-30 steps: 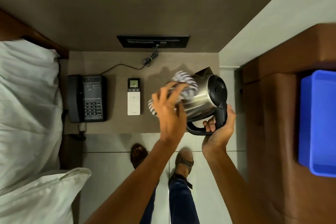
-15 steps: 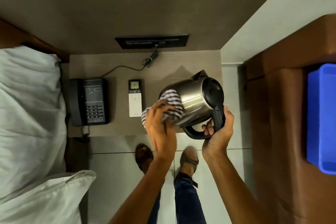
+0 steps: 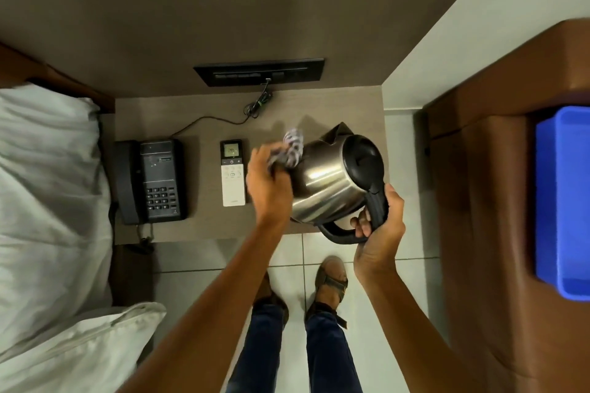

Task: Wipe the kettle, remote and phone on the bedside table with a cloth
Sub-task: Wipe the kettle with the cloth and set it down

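- The kettle [image 3: 332,179], steel with a black lid and black handle, was lifted off the table [image 3: 204,223] and tilted, its spout pointing away from the person.
- The right hand [image 3: 380,226] was wrapped around the kettle's black handle, on the side of the kettle nearest the person, fingers curled through the loop.
- The left hand [image 3: 269,183] was on the kettle's left side, closed on a striped cloth [image 3: 292,147] and pressing it against the steel wall; the cloth and fingers were blurred.
- Part of the cloth stuck out beyond the hand, next to the kettle's upper left flank, near the spout.
- The remote [image 3: 233,172], white with a small lit screen at its far end, lay flat on the table just left of the kettle, beside the left hand.
- The phone [image 3: 150,180], a black desk set with keypad and handset in its cradle, sat on the table farther left of the kettle, past the remote.
- A black cable [image 3: 210,120] ran across the table beyond the kettle, from the phone's side to a dark wall panel [image 3: 258,72].
- A bed [image 3: 48,185] with white linen lay far left of the kettle, and a blue bin [image 3: 562,201] rested on a brown surface to the kettle's right.
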`<state>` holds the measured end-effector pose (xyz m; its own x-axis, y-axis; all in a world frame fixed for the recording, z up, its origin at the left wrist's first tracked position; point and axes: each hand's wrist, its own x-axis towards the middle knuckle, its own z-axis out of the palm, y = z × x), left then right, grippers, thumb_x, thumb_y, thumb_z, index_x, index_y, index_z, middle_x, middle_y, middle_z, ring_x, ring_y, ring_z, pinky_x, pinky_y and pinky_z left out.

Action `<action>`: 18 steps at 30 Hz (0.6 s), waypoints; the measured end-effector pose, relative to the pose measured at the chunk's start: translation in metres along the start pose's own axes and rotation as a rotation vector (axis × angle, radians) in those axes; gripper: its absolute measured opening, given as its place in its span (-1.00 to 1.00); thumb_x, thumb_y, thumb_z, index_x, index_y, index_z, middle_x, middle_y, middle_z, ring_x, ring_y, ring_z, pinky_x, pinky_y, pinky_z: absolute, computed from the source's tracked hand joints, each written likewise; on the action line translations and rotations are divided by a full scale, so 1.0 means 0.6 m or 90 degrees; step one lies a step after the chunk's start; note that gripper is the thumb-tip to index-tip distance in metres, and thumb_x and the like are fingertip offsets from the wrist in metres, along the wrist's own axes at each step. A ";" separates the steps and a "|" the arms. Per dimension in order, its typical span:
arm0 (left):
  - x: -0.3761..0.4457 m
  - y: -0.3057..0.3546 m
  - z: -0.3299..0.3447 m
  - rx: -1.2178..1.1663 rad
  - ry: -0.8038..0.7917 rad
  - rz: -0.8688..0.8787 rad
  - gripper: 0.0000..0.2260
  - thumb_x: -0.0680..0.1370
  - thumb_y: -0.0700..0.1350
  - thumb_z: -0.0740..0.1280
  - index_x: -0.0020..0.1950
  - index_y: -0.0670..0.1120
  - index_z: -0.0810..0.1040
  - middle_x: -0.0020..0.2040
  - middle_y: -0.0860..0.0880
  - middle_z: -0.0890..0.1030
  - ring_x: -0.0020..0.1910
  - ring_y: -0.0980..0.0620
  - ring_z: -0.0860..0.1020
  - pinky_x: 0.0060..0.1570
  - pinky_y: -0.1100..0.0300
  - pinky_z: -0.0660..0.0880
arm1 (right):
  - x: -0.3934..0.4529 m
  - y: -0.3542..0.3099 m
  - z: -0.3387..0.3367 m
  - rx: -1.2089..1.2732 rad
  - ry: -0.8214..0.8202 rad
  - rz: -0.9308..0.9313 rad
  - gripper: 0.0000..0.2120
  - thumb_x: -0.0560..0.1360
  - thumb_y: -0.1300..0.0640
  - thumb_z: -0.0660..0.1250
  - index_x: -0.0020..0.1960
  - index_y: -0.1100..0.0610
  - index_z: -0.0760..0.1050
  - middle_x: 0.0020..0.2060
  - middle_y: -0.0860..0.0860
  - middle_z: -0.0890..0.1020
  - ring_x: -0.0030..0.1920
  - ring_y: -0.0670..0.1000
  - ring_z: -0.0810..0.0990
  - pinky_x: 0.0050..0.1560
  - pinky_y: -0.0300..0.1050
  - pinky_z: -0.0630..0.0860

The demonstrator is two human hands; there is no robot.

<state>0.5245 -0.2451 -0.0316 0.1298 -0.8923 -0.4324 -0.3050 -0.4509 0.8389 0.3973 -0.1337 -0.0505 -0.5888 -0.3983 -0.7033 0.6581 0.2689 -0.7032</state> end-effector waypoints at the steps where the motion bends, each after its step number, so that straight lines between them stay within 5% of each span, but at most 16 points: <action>1: 0.012 0.020 0.019 0.008 -0.029 0.059 -0.65 0.56 -0.45 0.18 0.20 -0.15 0.59 0.17 0.02 0.59 0.25 -0.11 0.56 0.22 -0.25 0.59 | 0.003 0.003 0.002 -0.004 -0.007 -0.003 -0.49 0.53 -0.28 0.35 0.15 0.16 0.63 -0.43 -0.04 0.48 -0.48 -0.08 0.42 -0.43 -0.20 0.43; 3: -0.005 0.040 0.043 0.043 -0.087 0.225 -0.66 0.55 -0.36 0.17 0.22 -0.13 0.60 0.21 0.13 0.57 0.32 -0.06 0.54 0.32 -0.20 0.53 | 0.007 0.006 0.007 0.002 0.003 -0.009 -0.56 0.54 -0.28 0.35 0.05 0.10 0.64 -0.46 -0.02 0.43 -0.47 -0.06 0.40 -0.43 -0.19 0.42; 6: -0.074 0.002 0.033 0.148 -0.131 0.342 -0.66 0.52 -0.30 0.21 0.21 -0.07 0.61 0.34 0.01 0.57 0.41 -0.04 0.46 0.41 -0.10 0.42 | 0.011 0.005 0.015 0.022 0.039 -0.031 -0.64 0.54 -0.28 0.34 0.01 -0.01 0.66 -0.37 -0.06 0.51 -0.37 -0.09 0.47 -0.38 -0.22 0.46; 9: -0.092 -0.067 -0.003 0.212 -0.138 0.289 -0.67 0.52 -0.30 0.24 0.20 -0.06 0.61 0.34 -0.02 0.57 0.38 -0.09 0.47 0.37 -0.08 0.45 | 0.018 0.000 0.015 0.008 0.080 -0.022 -0.67 0.48 -0.30 0.39 -0.08 -0.05 0.68 -0.34 -0.09 0.56 -0.35 -0.11 0.52 -0.37 -0.24 0.48; 14: -0.004 -0.116 -0.038 0.202 -0.090 0.003 -0.63 0.51 -0.44 0.25 0.22 -0.12 0.61 0.26 -0.13 0.58 0.30 -0.15 0.51 0.34 -0.24 0.51 | 0.044 -0.011 0.020 -0.024 0.081 -0.049 -0.41 0.43 -0.34 0.43 0.17 0.13 0.69 -0.28 -0.05 0.60 -0.31 -0.12 0.58 -0.38 -0.29 0.52; 18: 0.059 -0.090 -0.046 0.194 -0.032 0.020 -0.61 0.49 -0.45 0.24 0.21 -0.12 0.62 0.24 -0.11 0.57 0.28 -0.13 0.52 0.33 -0.20 0.53 | 0.047 -0.007 0.047 -0.076 0.024 -0.099 -0.72 0.57 -0.18 0.44 -0.16 0.00 0.68 -0.33 -0.05 0.59 -0.41 -0.10 0.49 -0.45 -0.29 0.46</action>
<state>0.5718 -0.2531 -0.0832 0.0712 -0.8996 -0.4308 -0.5777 -0.3893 0.7175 0.3914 -0.1706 -0.0645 -0.6975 -0.4107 -0.5872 0.4993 0.3091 -0.8094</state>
